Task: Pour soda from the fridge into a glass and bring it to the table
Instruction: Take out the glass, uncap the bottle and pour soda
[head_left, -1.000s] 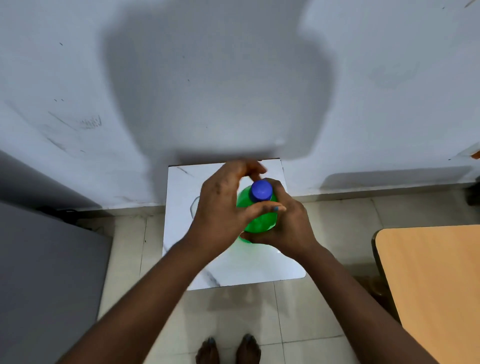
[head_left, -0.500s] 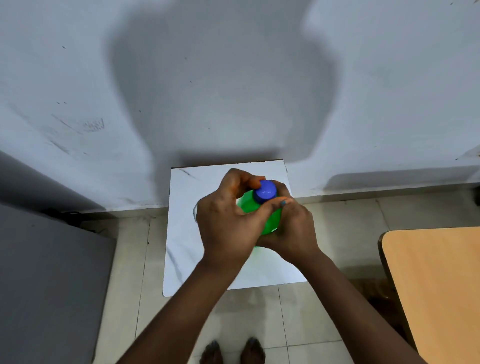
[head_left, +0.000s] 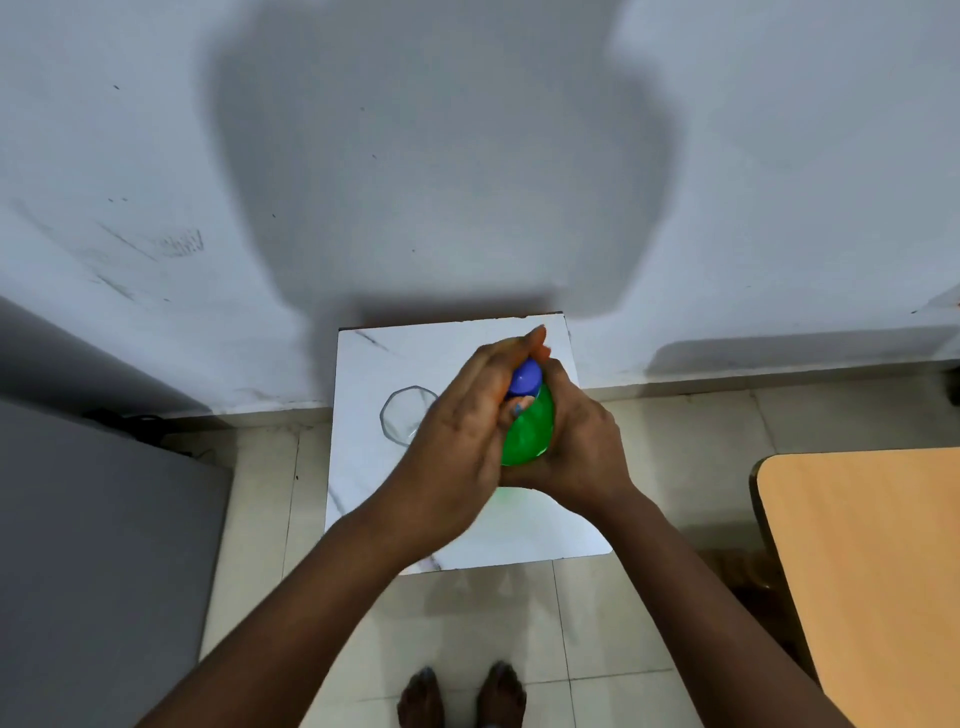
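A green soda bottle (head_left: 527, 436) with a blue cap (head_left: 524, 378) stands on a small white marble-topped stand (head_left: 363, 488) against the wall. My right hand (head_left: 582, 447) grips the bottle's body from the right. My left hand (head_left: 462, 436) reaches over from the left, its fingers and thumb closed round the blue cap. An empty clear glass (head_left: 402, 421) stands upright on the stand just left of my left hand, apart from the bottle.
A grey fridge (head_left: 98, 561) fills the lower left. A light wooden table (head_left: 872, 571) stands at the right edge. The tiled floor (head_left: 675, 431) lies between them, with my bare feet (head_left: 462, 696) below the stand. A pale wall rises behind.
My left hand has turned on the cap, its fingers now stretched further over the top. The glass, hidden before by the left hand, now shows. The right hand keeps its hold.
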